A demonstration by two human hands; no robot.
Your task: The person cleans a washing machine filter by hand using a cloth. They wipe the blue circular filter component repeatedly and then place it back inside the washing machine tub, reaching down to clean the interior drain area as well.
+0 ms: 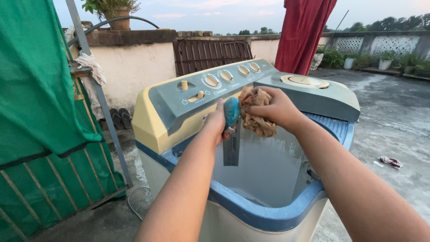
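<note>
My left hand (216, 124) grips a small teal bottle-like object (231, 111) above the open tub of a cream and blue twin-tub washing machine (251, 210). Right beside it, my right hand (274, 107) clutches a crumpled brown cloth (257, 123), pressing it against the teal object. Both hands hover just in front of the grey control panel (179, 101) with its round cream knobs. A dark grey strip (231, 150) hangs down inside the tub wall below my hands. The closed spinner lid (313, 92) lies to the right.
A green mesh-covered metal gate (40, 134) stands at the left. Behind the machine runs a low wall (134, 62) with a brown grille; slippers lie at its foot. A red cloth (304, 31) hangs behind. A small rag (391, 161) lies on the concrete floor at right.
</note>
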